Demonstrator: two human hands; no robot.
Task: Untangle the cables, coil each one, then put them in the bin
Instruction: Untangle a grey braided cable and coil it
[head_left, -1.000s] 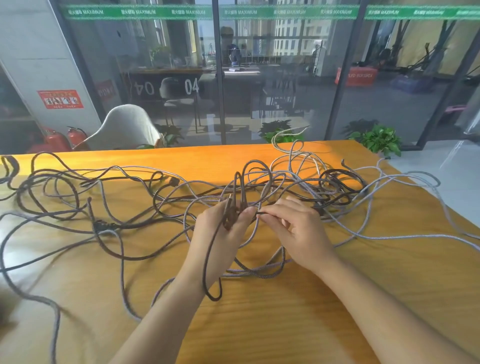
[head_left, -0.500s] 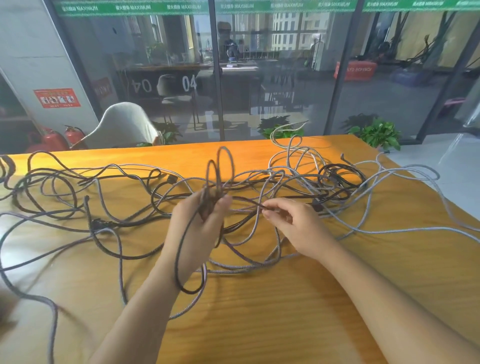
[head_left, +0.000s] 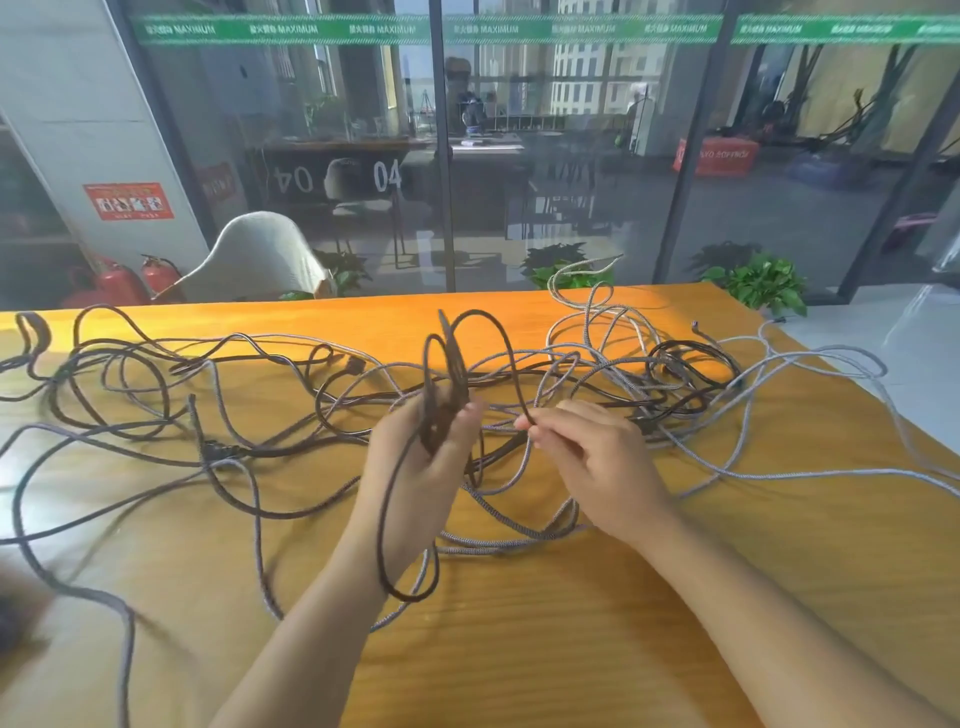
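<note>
Orange wooden bench (head_left: 675, 597) before a glass wall (head_left: 571, 156), strewn with tangled cables (head_left: 675, 374). Left hand (head_left: 415, 467) grips dark cable loops (head_left: 441, 384); right hand (head_left: 597, 457) pinches the same cable's strand.

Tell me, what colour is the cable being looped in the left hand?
Dark brown, nearly black: the coiled cable gripped by the left hand, seen from the head camera.
</note>
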